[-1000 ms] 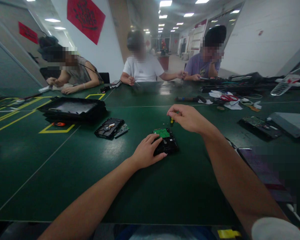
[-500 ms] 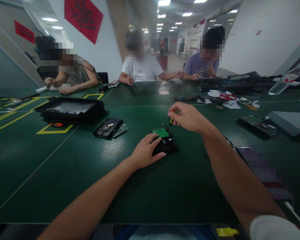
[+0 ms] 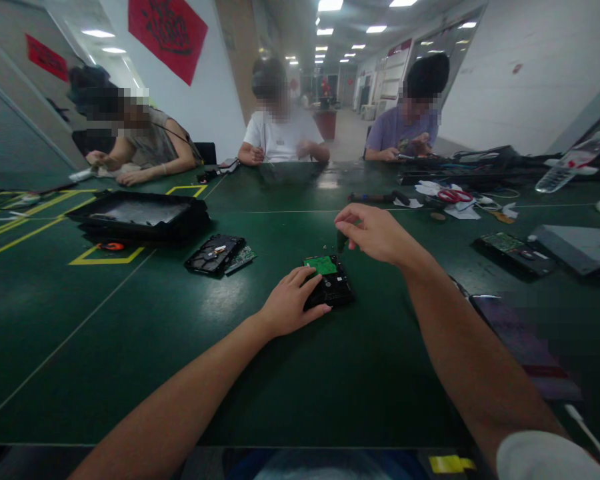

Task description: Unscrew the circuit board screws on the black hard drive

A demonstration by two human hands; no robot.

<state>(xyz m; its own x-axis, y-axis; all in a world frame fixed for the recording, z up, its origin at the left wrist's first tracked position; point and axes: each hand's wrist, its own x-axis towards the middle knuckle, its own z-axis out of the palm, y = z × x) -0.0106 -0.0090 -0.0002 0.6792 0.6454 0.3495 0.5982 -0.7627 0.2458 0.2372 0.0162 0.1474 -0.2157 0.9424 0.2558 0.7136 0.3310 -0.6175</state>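
A black hard drive (image 3: 338, 291) with a green circuit board lies flat on the green table in front of me. My left hand (image 3: 291, 301) rests over its left side, fingers on the top and thumb along the near edge, gripping it. Above the drive's far right corner, my right hand (image 3: 369, 231) pinches the handle of a small screwdriver (image 3: 341, 243). The screwdriver stands upright with its tip down at that corner; the exact contact is too small to make out. Tiny bits like screws (image 3: 325, 247) lie just beyond the drive.
Left of the drive are another hard drive (image 3: 213, 255) and a loose circuit board (image 3: 241, 259); a black tray (image 3: 140, 215) stands farther left. To the right lie a third drive (image 3: 513, 255), a grey box (image 3: 577, 245) and red scissors (image 3: 455, 195). Three people sit across the table.
The screwdriver handle has turned in my right hand, showing its dark side instead of yellow. My left hand and the drive stay put. The middle person across has drawn an outstretched arm back.
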